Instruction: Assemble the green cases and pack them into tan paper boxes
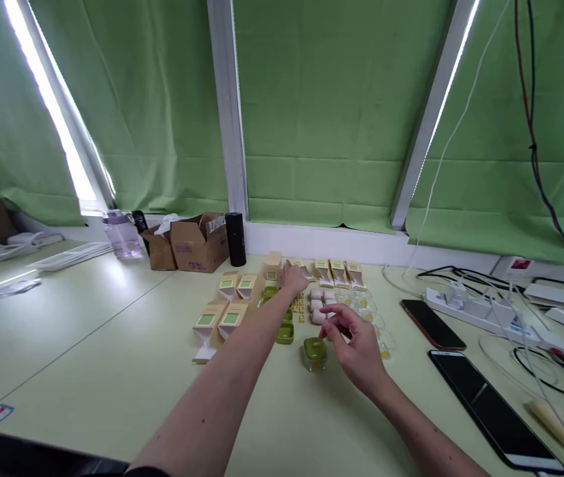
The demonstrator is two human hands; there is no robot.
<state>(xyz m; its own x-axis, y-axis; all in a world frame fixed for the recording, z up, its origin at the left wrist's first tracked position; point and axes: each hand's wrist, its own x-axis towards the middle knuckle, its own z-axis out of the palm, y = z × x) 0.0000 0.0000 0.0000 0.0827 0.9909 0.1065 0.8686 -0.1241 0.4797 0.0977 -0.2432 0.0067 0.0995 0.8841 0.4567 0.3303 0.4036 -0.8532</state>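
Left hand (294, 278) was over a small carton (303, 266) in the back row; couldn't tell if it had a grip. Right hand (354, 341) hovered just beside the green-lidded jar (314, 351) at the tabletop's (292, 417) near side, fingers loosely curled, narrow thumb-index gap, nothing visible in it. Carton looked light, crushable: edges safest. Jar looked stiff, slick: sidewalls suited a pinch. Left arm stretched far forward; right arm angled inward.

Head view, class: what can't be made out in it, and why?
All in the head view:
Left hand: whether it grips anything, hidden by its own back.
Green square lids: some partly covered by the left forearm.
Small yellow pieces: markings too small to read.
Dark band on the left arm: sleeve or strap, cut off by the bottom edge.
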